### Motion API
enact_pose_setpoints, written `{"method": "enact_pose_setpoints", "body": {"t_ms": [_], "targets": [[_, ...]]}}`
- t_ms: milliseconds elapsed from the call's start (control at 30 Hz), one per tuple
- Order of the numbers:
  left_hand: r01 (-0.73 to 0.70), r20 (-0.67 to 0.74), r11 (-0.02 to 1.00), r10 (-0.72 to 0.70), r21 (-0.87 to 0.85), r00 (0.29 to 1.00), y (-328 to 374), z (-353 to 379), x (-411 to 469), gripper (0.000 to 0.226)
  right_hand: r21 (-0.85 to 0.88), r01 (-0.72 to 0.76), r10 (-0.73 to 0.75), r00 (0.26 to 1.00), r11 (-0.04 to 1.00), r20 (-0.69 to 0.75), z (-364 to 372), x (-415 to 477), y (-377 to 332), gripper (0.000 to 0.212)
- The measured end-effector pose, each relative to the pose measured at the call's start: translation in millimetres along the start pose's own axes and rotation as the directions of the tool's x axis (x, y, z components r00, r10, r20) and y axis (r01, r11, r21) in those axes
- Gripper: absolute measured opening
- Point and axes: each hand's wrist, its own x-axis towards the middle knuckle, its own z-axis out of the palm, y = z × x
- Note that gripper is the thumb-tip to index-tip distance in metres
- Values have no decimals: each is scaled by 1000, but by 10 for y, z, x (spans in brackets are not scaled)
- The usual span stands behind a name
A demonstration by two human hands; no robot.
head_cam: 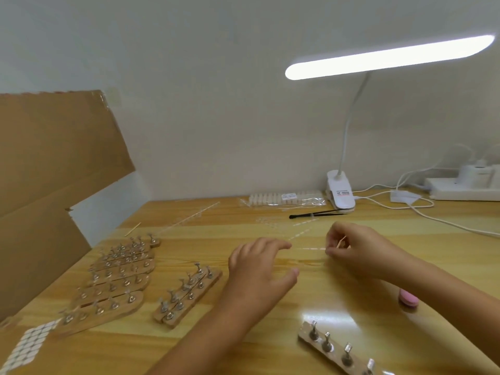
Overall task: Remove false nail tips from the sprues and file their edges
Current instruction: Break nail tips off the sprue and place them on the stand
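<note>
Near edge, lower right: metal-peg stand (335, 347), pegs bare as far as I can see. Pink file (408, 297) sits just behind it, half hidden under the right forearm, so filing hasn't started. Lower left: white sticker sheet (27, 345), then a fan of wooden holder bars (116, 277) and a shorter pair of bars (186, 296). Mid frame: left hand (259, 269) is spread and relaxed, gripping nothing, hovering over the table (243, 353). Right hand (351, 247) has its fingers curled into a pinch on the end of the clear sprue strip (308, 249), which lies flat between the two hands. A thin pale sliver pokes out of the pinch; I can't tell what it is. My read: we're at the detach step. Next move needs the left hand down to pin the strip, then a small twist to snap a tip off cleanly. Tips are near-transparent, easy to lose. Further back: a black tool (313, 212), a bagged pack of tips (286, 198), the clip lamp (341, 193).
</note>
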Motion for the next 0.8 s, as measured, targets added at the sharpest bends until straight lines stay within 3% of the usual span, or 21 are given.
{"method": "enact_pose_setpoints", "body": {"t_ms": [133, 167, 233, 300, 400, 533, 600, 667, 733, 800], "targets": [[-52, -194, 959, -3, -278, 981, 109, -66, -95, 26, 314, 138, -60, 967, 939, -247, -210, -219, -115, 7], [-88, -258, 953, 12, -289, 966, 146, -111, -104, 28, 369, 178, -68, 954, 912, -292, -277, -293, -149, 3], [-177, -375, 958, 82, -225, 923, 211, -209, -100, 36, 490, 242, -75, 939, 837, -335, -400, -445, -200, 15], [-225, -393, 963, 152, -146, 907, 280, -294, -114, 48, 609, 285, -71, 934, 740, -350, -494, -585, -211, 25], [-186, -247, 951, 124, -247, 961, 336, -338, -184, 58, 695, 300, -74, 939, 653, -336, -544, -740, -167, 28], [-27, 33, 761, 64, -648, 997, 336, -381, -288, 12, 770, 226, -37, 966, 596, -255, -452, -911, -107, 50], [84, 161, 650, 60, -755, 985, 325, -419, -329, 7, 866, 137, 66, 979, 482, -191, -370, -912, -36, 45], [160, 249, 603, 67, -782, 966, 301, -474, -336, 6, 918, 66, 115, 986, 391, -120, -245, -907, 8, 38], [221, 345, 591, 105, -776, 933, 292, -527, -344, 3, 928, 43, 118, 989, 370, -92, -122, -900, -52, 35], [262, 415, 566, 159, -782, 896, 312, -541, -360, 3, 910, 45, 122, 987, 413, -104, -88, -938, -168, 38]]}}
